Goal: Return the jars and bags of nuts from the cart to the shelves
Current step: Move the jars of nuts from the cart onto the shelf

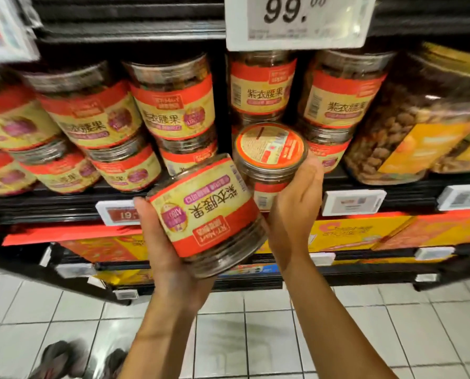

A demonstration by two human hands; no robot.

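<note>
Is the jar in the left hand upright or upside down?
Upside down and tilted: the jar in the left hand shows its label print inverted, unlike the shelved jars.

Your left hand (162,250) and right hand (294,214) are bare, and the forearms (335,324) are bare too, right down to the bottom edge of frame. Lower left of frame: your shoes (57,361), dark grey-brown with rounded toes. They're blurred, so I can't make out laces or markings.
</note>
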